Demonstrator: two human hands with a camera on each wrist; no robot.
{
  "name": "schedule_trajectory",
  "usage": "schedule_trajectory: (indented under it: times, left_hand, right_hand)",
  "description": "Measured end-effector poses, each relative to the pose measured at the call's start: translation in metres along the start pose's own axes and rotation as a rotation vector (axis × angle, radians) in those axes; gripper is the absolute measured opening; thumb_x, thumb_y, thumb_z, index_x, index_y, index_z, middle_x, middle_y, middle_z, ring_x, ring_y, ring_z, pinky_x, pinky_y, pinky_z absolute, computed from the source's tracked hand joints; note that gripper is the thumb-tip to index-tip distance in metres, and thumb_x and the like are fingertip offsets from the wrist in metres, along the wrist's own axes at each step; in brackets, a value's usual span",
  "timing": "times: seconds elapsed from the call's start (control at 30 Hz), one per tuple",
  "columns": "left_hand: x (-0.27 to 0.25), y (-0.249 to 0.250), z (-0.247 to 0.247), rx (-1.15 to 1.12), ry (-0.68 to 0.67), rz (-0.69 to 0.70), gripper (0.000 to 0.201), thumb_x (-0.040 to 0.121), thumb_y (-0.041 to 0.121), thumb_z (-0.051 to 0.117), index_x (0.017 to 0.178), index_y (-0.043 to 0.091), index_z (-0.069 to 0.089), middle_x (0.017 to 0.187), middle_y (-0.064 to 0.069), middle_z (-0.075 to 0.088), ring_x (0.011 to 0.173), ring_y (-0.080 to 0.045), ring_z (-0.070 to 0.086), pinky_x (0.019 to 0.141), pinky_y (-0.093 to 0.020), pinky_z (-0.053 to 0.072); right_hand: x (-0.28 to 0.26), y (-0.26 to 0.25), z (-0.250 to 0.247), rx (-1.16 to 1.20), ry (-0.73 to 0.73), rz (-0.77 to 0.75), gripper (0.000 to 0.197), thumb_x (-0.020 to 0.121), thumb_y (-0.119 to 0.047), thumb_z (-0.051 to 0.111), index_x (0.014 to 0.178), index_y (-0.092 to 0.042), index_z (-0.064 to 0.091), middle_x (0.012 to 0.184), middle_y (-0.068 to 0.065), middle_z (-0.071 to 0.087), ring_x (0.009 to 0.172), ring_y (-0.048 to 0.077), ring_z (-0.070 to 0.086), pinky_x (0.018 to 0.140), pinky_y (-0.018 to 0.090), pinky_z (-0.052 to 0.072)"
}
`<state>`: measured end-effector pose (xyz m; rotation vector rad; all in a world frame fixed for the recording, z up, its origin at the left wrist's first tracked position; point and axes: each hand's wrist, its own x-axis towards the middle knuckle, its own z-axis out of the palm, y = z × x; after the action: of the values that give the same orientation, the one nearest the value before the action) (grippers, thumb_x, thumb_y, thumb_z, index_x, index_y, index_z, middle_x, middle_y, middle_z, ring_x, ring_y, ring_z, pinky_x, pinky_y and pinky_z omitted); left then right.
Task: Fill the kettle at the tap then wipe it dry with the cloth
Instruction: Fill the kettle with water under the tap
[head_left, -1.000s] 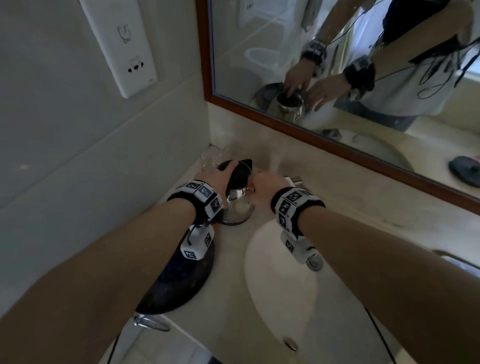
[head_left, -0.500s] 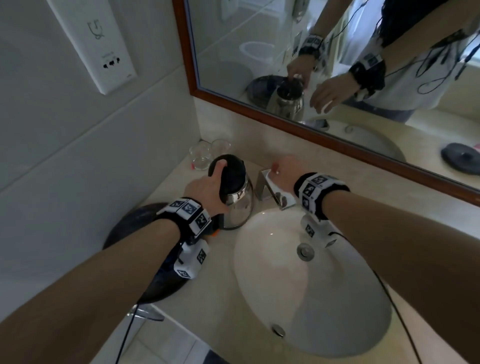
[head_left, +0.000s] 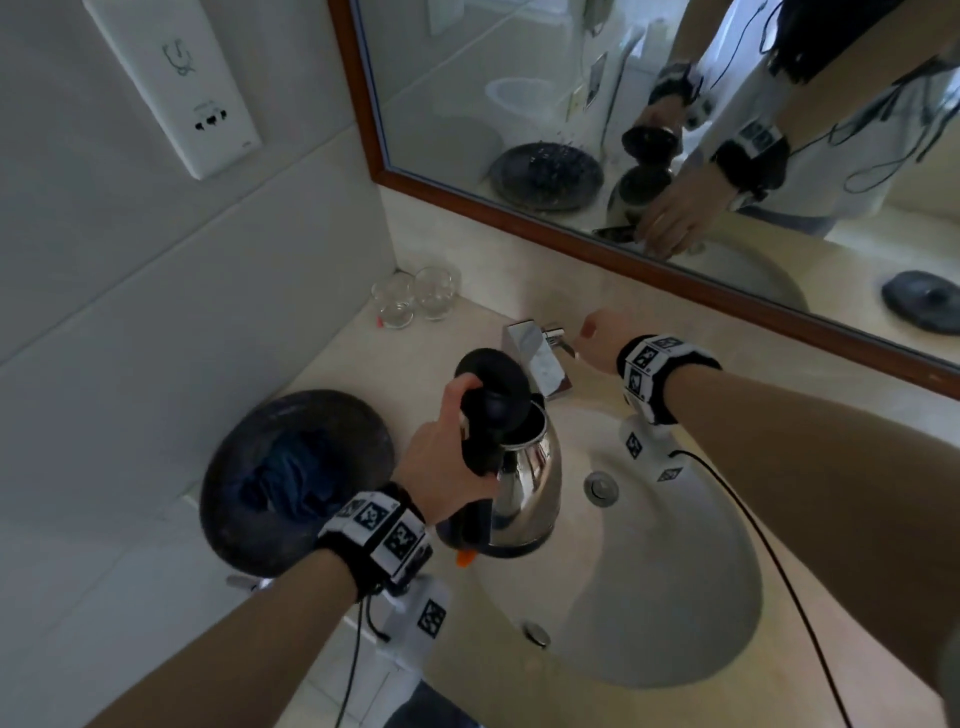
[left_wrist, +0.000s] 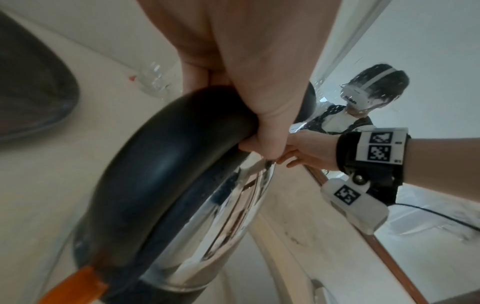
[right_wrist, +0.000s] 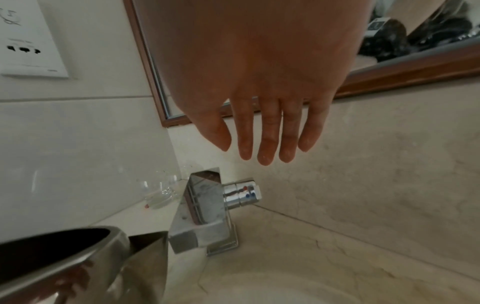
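One kettle (head_left: 524, 483), lid up, in left hand's (head_left: 447, 467) grip; right hand (right_wrist: 259, 82) outstretched.

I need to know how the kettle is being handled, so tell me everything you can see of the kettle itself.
The kettle has a shiny, mirror-like metal body, a black curved handle, a black base ring and an orange tab low by the handle. Its black round lid stands flipped up, leaving the mouth open. The left hand grips the handle, holding it at the basin's left edge, spout near the tap. The right hand is not touching it.

Kettle (head_left: 524, 483) over basin (head_left: 691, 597) left edge, below tap (head_left: 537, 358). Tray (head_left: 260, 452) with cloth (head_left: 285, 478) left on counter (head_left: 519, 691); glasses (head_left: 415, 299) behind.
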<state>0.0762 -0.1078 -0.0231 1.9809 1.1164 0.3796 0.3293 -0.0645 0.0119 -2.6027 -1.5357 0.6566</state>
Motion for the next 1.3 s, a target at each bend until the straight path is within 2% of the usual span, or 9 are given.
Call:
schedule_trajectory:
  times: [0.17, 0.3, 0.43, 0.6, 0.7, 0.83, 1.1, 1.23, 1.3]
  left_hand:
    - [-0.004, -0.021, 0.023, -0.014, 0.012, -0.025, 0.1, 0.063, 0.019, 0.081, 0.132, 0.044, 0.013, 0.073, 0.004, 0.065, 0.065, -0.016, 0.067, 0.066, -0.04, 0.059]
    - [0.007, -0.029, 0.04, 0.0, -0.054, -0.043, 0.1, 0.063, 0.019, 0.082, 0.132, 0.045, 0.015, 0.07, 0.012, 0.058, 0.062, -0.009, 0.062, 0.059, -0.025, 0.053]
    - [0.029, -0.029, 0.055, -0.032, -0.071, -0.071, 0.099, 0.063, 0.018, 0.08, 0.133, 0.044, 0.015, 0.071, 0.002, 0.065, 0.066, -0.017, 0.066, 0.067, -0.038, 0.058]
    - [0.059, -0.026, 0.066, -0.072, -0.043, -0.06, 0.098, 0.062, 0.016, 0.08, 0.133, 0.042, 0.018, 0.071, -0.003, 0.067, 0.064, -0.021, 0.067, 0.066, -0.043, 0.057]
    - [0.068, -0.026, 0.066, -0.088, -0.026, -0.044, 0.096, 0.062, 0.015, 0.079, 0.133, 0.041, 0.02, 0.069, -0.002, 0.066, 0.063, -0.021, 0.066, 0.065, -0.044, 0.057]
    - [0.076, -0.025, 0.064, -0.113, -0.033, -0.05, 0.096, 0.062, 0.015, 0.079, 0.131, 0.042, 0.02, 0.073, -0.007, 0.067, 0.063, -0.024, 0.066, 0.066, -0.047, 0.058]
    - [0.082, -0.028, 0.066, -0.127, -0.044, -0.036, 0.096, 0.063, 0.014, 0.08, 0.131, 0.042, 0.02, 0.074, -0.006, 0.068, 0.063, -0.02, 0.067, 0.066, -0.044, 0.06]
    - [0.085, -0.028, 0.066, -0.145, -0.053, -0.026, 0.096, 0.062, 0.015, 0.08, 0.13, 0.045, 0.02, 0.074, -0.007, 0.069, 0.063, -0.021, 0.068, 0.064, -0.045, 0.06]
    - [0.088, -0.029, 0.066, -0.152, -0.065, -0.014, 0.096, 0.062, 0.015, 0.08, 0.13, 0.045, 0.02, 0.076, -0.009, 0.069, 0.063, -0.022, 0.069, 0.063, -0.045, 0.06]
  right_hand:
    - [0.013, 0.016, 0.02, -0.015, -0.042, 0.034, 0.038, 0.096, -0.035, 0.049, 0.117, -0.005, 0.06, 0.116, 0.017, 0.064, 0.105, 0.034, 0.061, 0.083, 0.034, 0.048]
    - [0.031, 0.024, 0.038, -0.017, -0.108, 0.043, 0.046, 0.099, -0.036, 0.044, 0.132, -0.004, 0.048, 0.129, 0.019, 0.057, 0.114, 0.034, 0.057, 0.091, 0.037, 0.047]
    - [0.051, 0.021, 0.046, -0.068, -0.113, -0.071, 0.031, 0.103, -0.023, 0.037, 0.111, -0.002, 0.057, 0.124, 0.022, 0.06, 0.112, 0.035, 0.058, 0.078, 0.032, 0.04]
    - [0.066, 0.023, 0.052, -0.121, -0.087, -0.131, 0.029, 0.1, -0.018, 0.045, 0.113, 0.001, 0.062, 0.112, 0.022, 0.065, 0.103, 0.035, 0.063, 0.074, 0.03, 0.041]
    - [0.076, 0.03, 0.053, -0.177, -0.102, -0.129, 0.029, 0.1, -0.02, 0.045, 0.112, 0.0, 0.063, 0.093, 0.019, 0.062, 0.085, 0.031, 0.059, 0.069, 0.029, 0.037]
    - [0.091, 0.036, 0.052, -0.148, -0.119, -0.067, 0.028, 0.099, -0.02, 0.049, 0.107, 0.0, 0.066, 0.084, 0.013, 0.059, 0.077, 0.028, 0.056, 0.067, 0.029, 0.039]
    - [0.096, 0.036, 0.053, -0.137, -0.147, -0.046, 0.027, 0.099, -0.02, 0.05, 0.108, 0.0, 0.066, 0.082, 0.012, 0.056, 0.077, 0.025, 0.053, 0.067, 0.028, 0.038]
    - [0.096, 0.036, 0.053, -0.132, -0.133, -0.038, 0.026, 0.099, -0.021, 0.05, 0.104, -0.001, 0.067, 0.064, 0.007, 0.05, 0.076, 0.026, 0.053, 0.067, 0.028, 0.038]
    - [0.094, 0.036, 0.052, -0.143, -0.136, -0.042, 0.027, 0.099, -0.02, 0.05, 0.104, -0.001, 0.067, 0.072, 0.01, 0.054, 0.076, 0.026, 0.052, 0.067, 0.028, 0.038]
